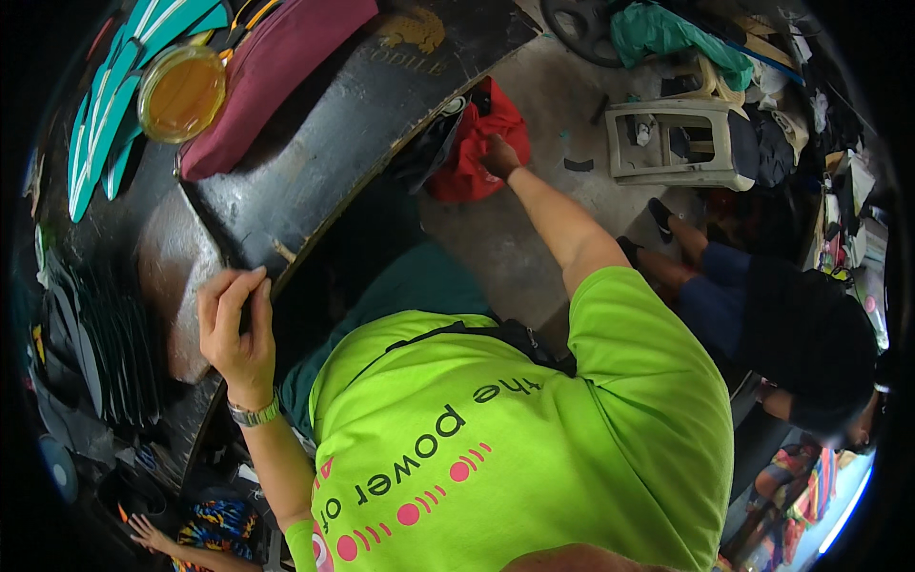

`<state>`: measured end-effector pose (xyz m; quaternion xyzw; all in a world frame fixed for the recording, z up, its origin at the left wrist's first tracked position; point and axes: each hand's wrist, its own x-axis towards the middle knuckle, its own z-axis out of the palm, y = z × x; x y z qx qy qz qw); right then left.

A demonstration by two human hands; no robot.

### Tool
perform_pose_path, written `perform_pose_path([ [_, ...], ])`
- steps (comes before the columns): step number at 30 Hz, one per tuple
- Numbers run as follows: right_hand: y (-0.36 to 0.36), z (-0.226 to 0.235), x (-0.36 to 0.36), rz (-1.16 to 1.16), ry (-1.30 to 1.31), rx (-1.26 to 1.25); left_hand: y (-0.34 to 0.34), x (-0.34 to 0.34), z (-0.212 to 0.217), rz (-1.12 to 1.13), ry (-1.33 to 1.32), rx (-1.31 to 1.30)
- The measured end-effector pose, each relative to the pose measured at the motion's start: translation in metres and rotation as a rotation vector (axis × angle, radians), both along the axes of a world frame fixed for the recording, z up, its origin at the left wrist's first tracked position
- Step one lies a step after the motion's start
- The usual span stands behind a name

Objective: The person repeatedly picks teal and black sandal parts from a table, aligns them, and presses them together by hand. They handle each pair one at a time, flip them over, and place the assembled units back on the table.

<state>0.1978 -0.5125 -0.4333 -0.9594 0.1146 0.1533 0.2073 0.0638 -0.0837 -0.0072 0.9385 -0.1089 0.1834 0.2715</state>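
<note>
My right hand (500,158) reaches down past the far side of the table. Its fingers are closed on a red bag (467,172), which looks like soft plastic or cloth. Dark pieces show beside the bag's opening. At the table's near edge is my left hand (233,329), its fingers curled in toward the thumb. What lies between those fingertips, if anything, is hidden. A metal-banded watch (254,411) circles that wrist. Close to the left fingertips, a short peg (284,252) stands at the edge of the dark worn table (295,176).
On the table lie a long maroon pouch (276,86), a round container of amber stuff (183,93) and teal white-striped pieces (100,133). Dark flat pieces (105,334) stand stacked at left. A plastic stool (667,114) lies on the floor. Other people are at right and lower left.
</note>
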Motion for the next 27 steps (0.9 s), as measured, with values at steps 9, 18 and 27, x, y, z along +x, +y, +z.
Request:
perform_pose_path([
  [9, -0.009, 0.173, 0.087, -0.663, -0.199, 1.157, -0.007, 0.023, -0.004, 0.016, 0.058, 0.125],
  [18, 0.041, 0.427, 0.147, -0.036, -0.624, 0.998, 0.017, 0.022, 0.006, -0.12, 0.27, -0.333],
  [27, 0.105, 0.372, 0.143, -0.026, -0.566, 0.014, 0.042, 0.021, 0.006, -0.217, 0.392, -0.787],
])
